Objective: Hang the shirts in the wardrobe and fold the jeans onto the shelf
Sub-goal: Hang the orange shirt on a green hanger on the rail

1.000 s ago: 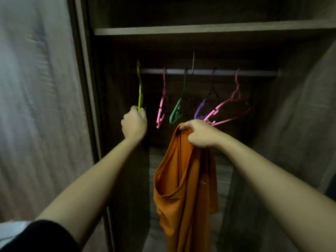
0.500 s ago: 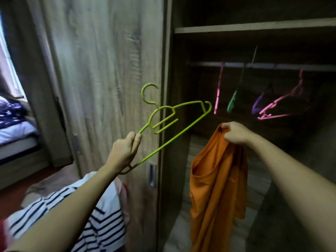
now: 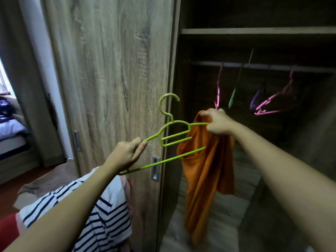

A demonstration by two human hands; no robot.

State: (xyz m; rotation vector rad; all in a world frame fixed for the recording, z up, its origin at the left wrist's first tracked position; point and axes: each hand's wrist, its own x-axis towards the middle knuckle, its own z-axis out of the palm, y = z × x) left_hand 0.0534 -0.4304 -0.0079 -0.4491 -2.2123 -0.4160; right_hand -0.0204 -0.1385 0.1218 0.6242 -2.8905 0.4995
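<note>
Closest in, a striped shirt (image 3: 109, 220) lies bunched below the left forearm. Further out, the left hand (image 3: 125, 153) pinches the green hanger (image 3: 174, 137) at its near end, and the hanger's far end meets the orange shirt (image 3: 205, 175), which is gripped by the right hand (image 3: 218, 122). Beyond, coloured hangers (image 3: 267, 104) hang on the wardrobe rail (image 3: 272, 67).

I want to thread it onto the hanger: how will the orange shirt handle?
Likely floppy: the orange shirt hangs in limp folds from the right hand, so its collar will probably sag shut. Probably light, since one bunched grip carries it. The thin green hanger in the left hand looks stiff enough to push through.
</note>
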